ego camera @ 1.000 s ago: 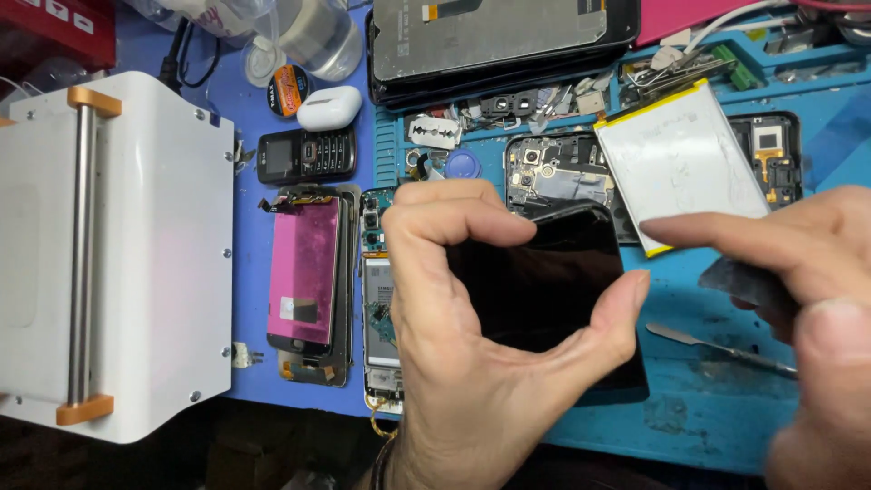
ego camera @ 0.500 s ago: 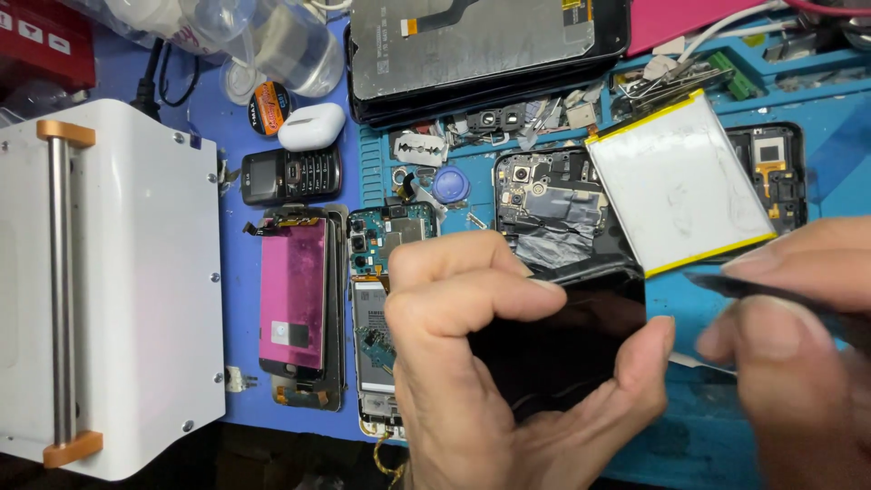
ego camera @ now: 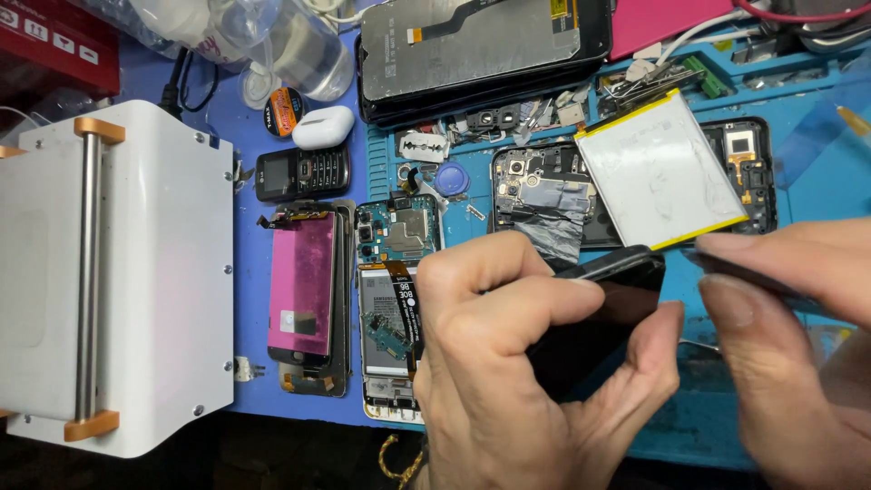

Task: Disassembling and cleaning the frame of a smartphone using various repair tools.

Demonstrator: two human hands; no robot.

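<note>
My left hand [ego camera: 508, 363] grips a black phone [ego camera: 603, 304] at the lower middle, fingers curled over its near edge and thumb under its right side. The phone is tilted with its glossy dark face up. My right hand [ego camera: 798, 345] comes in from the right and pinches a thin dark flat tool [ego camera: 726, 268] between thumb and forefinger. The tool's tip sits just off the phone's upper right corner. Behind them lies a white battery with yellow edges [ego camera: 658, 172], resting on an opened phone body [ego camera: 544, 195].
A white box-shaped machine with orange-capped rollers [ego camera: 118, 272] fills the left. A pink screen panel [ego camera: 302, 286], an opened phone with a circuit board [ego camera: 395, 299], a small keypad phone [ego camera: 302, 172], a white earbud case [ego camera: 324, 127], a razor blade [ego camera: 425, 145] and a large dark screen [ego camera: 481, 50] lie on the blue mat [ego camera: 817, 163].
The view has shifted, so everything sits a little lower and to the left. My left hand has tilted the phone up more. My right hand has brought the tool closer to its corner.
</note>
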